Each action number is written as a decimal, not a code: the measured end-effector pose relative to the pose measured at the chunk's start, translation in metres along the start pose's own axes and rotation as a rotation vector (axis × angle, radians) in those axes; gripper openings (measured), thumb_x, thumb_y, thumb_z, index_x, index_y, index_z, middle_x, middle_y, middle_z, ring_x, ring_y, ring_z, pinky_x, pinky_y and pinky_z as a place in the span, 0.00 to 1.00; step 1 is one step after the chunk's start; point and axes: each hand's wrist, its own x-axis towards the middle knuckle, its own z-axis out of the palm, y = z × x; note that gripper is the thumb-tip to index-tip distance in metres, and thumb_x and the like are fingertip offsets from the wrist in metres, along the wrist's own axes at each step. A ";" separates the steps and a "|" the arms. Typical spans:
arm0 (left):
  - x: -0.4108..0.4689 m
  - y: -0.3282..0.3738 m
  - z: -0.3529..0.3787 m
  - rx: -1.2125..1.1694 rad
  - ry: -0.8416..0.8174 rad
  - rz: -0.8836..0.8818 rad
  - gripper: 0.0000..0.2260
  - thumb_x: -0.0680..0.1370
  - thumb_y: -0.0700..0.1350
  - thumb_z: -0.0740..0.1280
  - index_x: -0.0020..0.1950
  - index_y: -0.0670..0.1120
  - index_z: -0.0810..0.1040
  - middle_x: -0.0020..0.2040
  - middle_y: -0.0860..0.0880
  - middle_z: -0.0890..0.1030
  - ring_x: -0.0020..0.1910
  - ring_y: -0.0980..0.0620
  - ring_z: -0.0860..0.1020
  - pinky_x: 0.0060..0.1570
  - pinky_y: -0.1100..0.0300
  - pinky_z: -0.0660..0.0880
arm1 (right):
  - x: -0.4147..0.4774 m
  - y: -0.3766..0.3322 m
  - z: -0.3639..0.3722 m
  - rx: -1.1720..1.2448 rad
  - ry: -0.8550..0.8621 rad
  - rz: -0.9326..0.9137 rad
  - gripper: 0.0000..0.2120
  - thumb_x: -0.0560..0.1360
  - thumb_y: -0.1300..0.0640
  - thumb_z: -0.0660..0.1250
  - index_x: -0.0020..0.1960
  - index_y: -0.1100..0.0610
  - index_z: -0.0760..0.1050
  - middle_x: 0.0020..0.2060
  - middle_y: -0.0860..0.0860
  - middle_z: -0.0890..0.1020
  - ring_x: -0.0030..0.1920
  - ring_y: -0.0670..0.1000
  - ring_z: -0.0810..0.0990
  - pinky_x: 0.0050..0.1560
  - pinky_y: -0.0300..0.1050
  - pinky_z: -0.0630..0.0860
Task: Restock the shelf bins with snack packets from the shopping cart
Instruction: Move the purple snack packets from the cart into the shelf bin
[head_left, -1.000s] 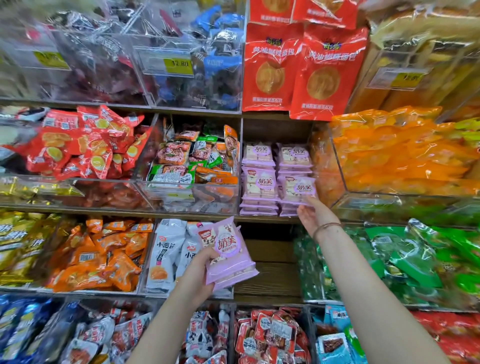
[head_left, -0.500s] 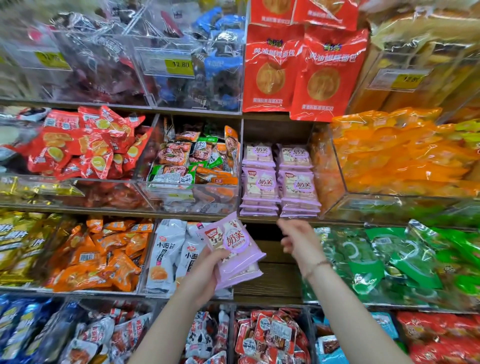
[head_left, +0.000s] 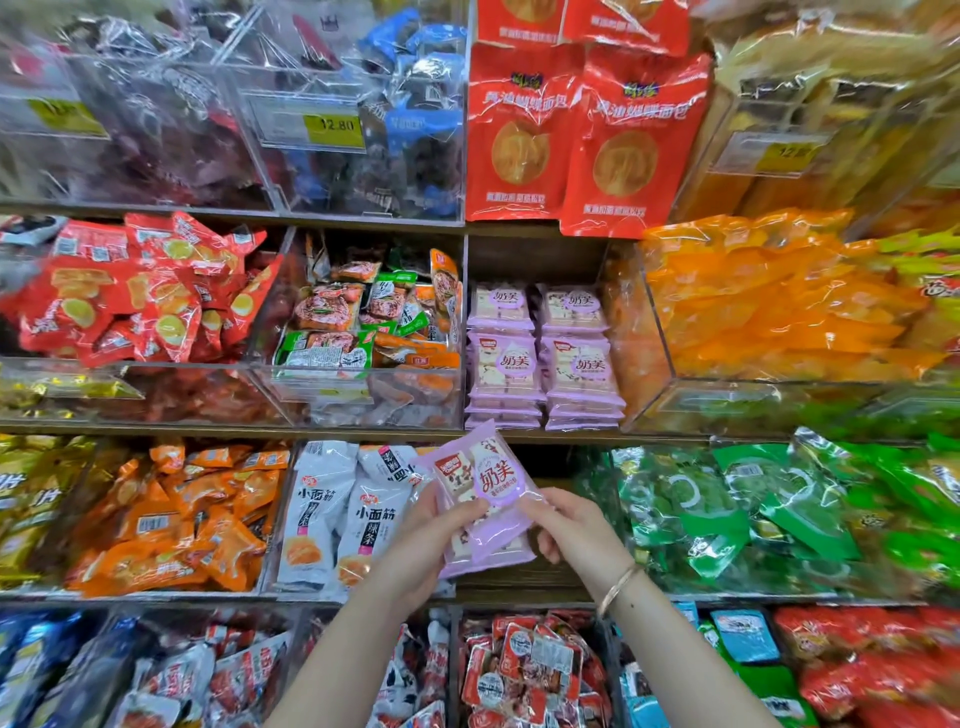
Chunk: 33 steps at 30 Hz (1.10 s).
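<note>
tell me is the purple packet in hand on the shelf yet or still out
Out. The purple packet is held between the left hand and right hand, tilted, below the purple stacks.

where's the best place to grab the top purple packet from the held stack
Pinch the top purple plastic snack packet at its lower right edge, coming from the right: the left hand covers the stack's left side, while the right hand already sits at that free flat edge.
</note>
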 end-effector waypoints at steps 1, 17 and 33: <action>0.001 -0.001 0.000 0.009 0.006 -0.001 0.32 0.68 0.45 0.75 0.69 0.46 0.67 0.60 0.47 0.81 0.60 0.47 0.79 0.66 0.47 0.71 | 0.001 0.001 0.000 0.028 -0.018 0.006 0.06 0.76 0.53 0.67 0.45 0.55 0.80 0.23 0.46 0.74 0.24 0.43 0.69 0.26 0.34 0.66; 0.009 -0.002 -0.057 -0.113 0.186 -0.064 0.12 0.78 0.35 0.64 0.60 0.46 0.73 0.49 0.43 0.85 0.46 0.45 0.84 0.36 0.57 0.80 | 0.064 -0.101 -0.049 0.507 0.242 -0.140 0.06 0.78 0.63 0.62 0.42 0.62 0.75 0.28 0.51 0.79 0.24 0.44 0.75 0.25 0.35 0.74; 0.000 0.009 -0.066 -0.121 0.158 -0.026 0.12 0.78 0.35 0.63 0.57 0.51 0.73 0.43 0.49 0.86 0.41 0.52 0.85 0.32 0.62 0.79 | 0.203 -0.149 -0.010 -0.899 0.580 -0.138 0.20 0.80 0.50 0.57 0.61 0.65 0.71 0.60 0.65 0.75 0.60 0.63 0.74 0.57 0.52 0.71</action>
